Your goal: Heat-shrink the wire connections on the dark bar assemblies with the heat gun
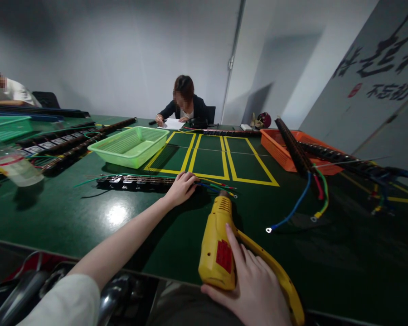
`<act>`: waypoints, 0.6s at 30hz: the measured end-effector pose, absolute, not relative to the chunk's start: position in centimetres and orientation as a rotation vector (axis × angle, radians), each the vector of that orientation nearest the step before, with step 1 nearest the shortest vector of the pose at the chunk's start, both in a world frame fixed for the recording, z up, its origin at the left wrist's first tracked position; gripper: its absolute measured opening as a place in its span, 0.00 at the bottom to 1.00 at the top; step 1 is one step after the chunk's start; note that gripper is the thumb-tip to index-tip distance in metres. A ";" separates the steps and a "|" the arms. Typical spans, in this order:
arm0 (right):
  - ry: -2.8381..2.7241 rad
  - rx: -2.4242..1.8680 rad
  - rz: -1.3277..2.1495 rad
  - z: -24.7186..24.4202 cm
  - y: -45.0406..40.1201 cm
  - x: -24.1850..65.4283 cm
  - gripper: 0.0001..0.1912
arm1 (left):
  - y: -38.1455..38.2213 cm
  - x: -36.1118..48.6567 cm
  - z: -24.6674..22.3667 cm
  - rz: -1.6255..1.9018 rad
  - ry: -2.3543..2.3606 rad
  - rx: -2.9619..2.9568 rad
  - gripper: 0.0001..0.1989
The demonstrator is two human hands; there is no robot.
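Observation:
My right hand (258,283) is wrapped around a yellow heat gun (212,246) with a red label. The gun's nozzle points away from me, close to the colored wire ends (221,186), which carry ring terminals. With its fingers closed over the top, my left hand (182,188) grips the right end of a long dark wiring harness (139,183) lying flat on the green table. Blue, yellow, green and red wires come out to the right of that hand. A green wire runs along the harness and sticks out at its left end.
A light green basket (131,158) stands behind the harness. An orange basket (275,151) at right holds more harnesses, their wires hanging over the table (88,226). At left are a plastic cup (20,170) and more harnesses (71,151). One person (183,104) writes across the table; another sits far left.

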State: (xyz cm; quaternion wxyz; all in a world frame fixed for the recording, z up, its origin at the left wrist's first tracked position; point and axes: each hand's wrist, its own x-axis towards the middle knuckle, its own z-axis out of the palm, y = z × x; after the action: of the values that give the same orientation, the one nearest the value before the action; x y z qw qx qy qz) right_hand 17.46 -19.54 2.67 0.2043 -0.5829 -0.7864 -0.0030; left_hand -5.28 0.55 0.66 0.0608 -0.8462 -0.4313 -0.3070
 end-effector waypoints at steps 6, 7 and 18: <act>-2.280 -1.554 -0.124 2.3 -19.6 19.4 0.58 | 0.6 -5.3 0.5 -0.949 -1.251 -2.520 0.11; -2.294 -1.542 -0.139 2.2 -19.5 19.6 0.58 | 0.6 -5.2 0.5 -0.955 -1.251 -2.526 0.11; -2.256 -1.534 -0.196 1.8 -19.7 17.4 0.58 | 1.0 -5.1 0.3 -1.051 -1.253 -2.584 0.10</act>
State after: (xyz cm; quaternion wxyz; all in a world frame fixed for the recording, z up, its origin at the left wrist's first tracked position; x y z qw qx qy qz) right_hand 17.36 -19.72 1.83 0.2020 -0.5494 -0.8078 -0.0702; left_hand -5.08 1.03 0.30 0.0416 -0.8443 -0.4094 -0.3433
